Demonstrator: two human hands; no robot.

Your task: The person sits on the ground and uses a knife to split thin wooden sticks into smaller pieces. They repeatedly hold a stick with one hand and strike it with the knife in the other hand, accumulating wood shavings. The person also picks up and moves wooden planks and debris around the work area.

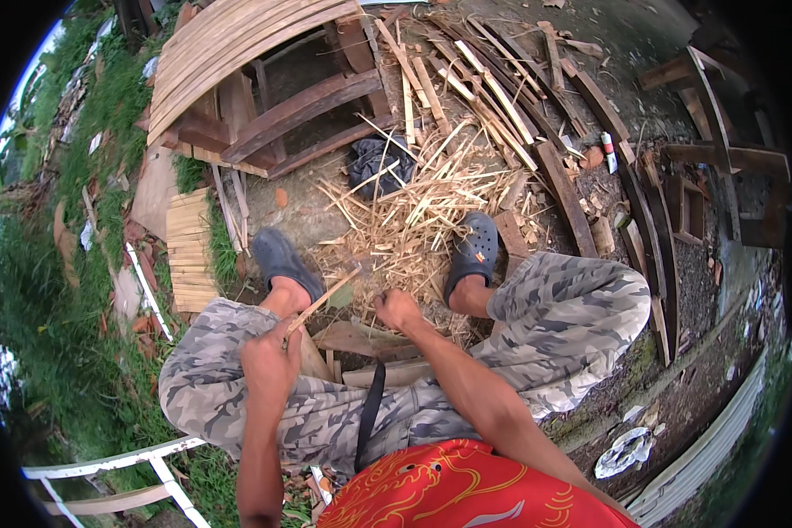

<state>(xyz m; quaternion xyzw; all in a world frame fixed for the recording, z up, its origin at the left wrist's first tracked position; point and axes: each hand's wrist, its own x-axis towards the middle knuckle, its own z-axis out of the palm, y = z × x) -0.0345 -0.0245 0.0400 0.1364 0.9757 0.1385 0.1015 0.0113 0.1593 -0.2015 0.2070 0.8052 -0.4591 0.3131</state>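
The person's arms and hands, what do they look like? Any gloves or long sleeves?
No gloves: the left hand and right hand are bare. Both forearms are uncovered, with no watch visible on either wrist. Below is a red shirt with yellow line patterns.

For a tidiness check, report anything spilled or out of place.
Shavings lie in a loose heap between and beyond the shoes, like a spill. A crumpled black thing, perhaps a bag, lies at the heap's far edge, looking like litter.

a thin tan wooden strip (325,300) slants up rightward from the left grip (270,363).
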